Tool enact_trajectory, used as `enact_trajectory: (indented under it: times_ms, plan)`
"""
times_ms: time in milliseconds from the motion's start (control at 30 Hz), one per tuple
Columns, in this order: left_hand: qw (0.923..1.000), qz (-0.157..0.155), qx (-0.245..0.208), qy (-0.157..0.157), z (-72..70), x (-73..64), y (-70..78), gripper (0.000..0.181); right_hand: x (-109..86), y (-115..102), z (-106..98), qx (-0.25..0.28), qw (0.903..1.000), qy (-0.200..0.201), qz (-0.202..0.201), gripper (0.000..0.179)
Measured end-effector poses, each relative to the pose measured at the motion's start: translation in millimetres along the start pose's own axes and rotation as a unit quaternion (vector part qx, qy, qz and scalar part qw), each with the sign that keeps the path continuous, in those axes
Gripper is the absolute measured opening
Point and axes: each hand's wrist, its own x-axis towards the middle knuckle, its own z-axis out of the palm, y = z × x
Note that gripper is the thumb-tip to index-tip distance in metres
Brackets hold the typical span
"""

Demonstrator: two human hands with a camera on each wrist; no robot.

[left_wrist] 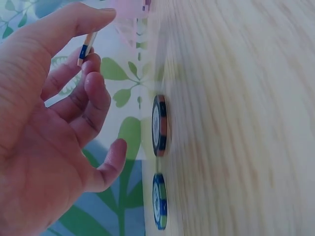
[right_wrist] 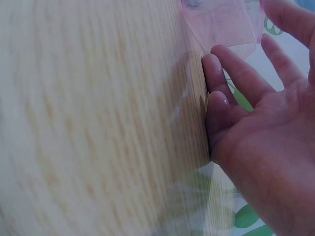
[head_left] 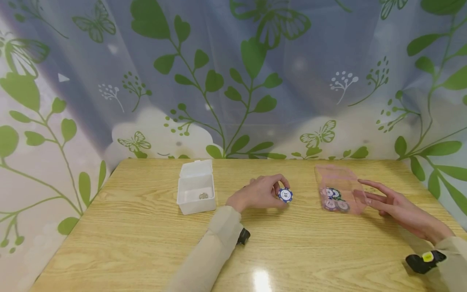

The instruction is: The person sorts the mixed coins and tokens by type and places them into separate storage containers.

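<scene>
The left hand (head_left: 257, 194) pinches a blue chip (head_left: 285, 195) above the table (head_left: 138, 243), between the white box (head_left: 197, 207) and the pink box (head_left: 354, 195); two more chips (left_wrist: 160, 126) lie near it. The right hand (head_left: 403, 211), fingers loosely spread, is beside the pink box, which holds several chips (head_left: 330, 205).

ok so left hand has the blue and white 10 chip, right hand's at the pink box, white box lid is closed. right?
Not quite: the head view shows the white box with its lid open. The rest holds: left hand has the blue and white 10 chip, right hand is at the pink box.
</scene>
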Motion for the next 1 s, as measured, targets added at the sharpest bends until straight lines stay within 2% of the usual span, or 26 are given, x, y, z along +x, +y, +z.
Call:
enact_trajectory:
  times_ms: [200,400,567,700,867,1000]
  plan:
    - [0.9989,0.019,-0.042,-0.003,2.5,6.3,3.4,0.039,0.9,-1,-1,-0.002,1.0,0.002,0.0,0.061]
    - [0.9989,0.03,-0.037,0.005,5.5,12.4,7.7,0.041,1.9,2,-3,0.011,0.9998,-0.006,-0.019,0.061]
    - [0.9984,0.034,-0.044,0.006,8.3,16.4,10.9,0.041,1.6,1,-4,0.006,0.9999,-0.003,-0.015,0.06]
    - [0.9981,0.036,-0.05,0.005,10.6,18.6,12.9,0.04,0.6,-5,-4,-0.03,0.9993,0.01,0.022,0.06]
    - [0.9971,0.048,-0.057,0.014,13.5,21.6,17.2,0.039,0.5,-17,-4,-0.084,0.993,0.022,0.08,0.066]
    - [0.9962,0.056,-0.064,0.019,16.6,25.5,22.5,0.04,1.5,-19,-4,-0.092,0.992,0.017,0.085,0.068]
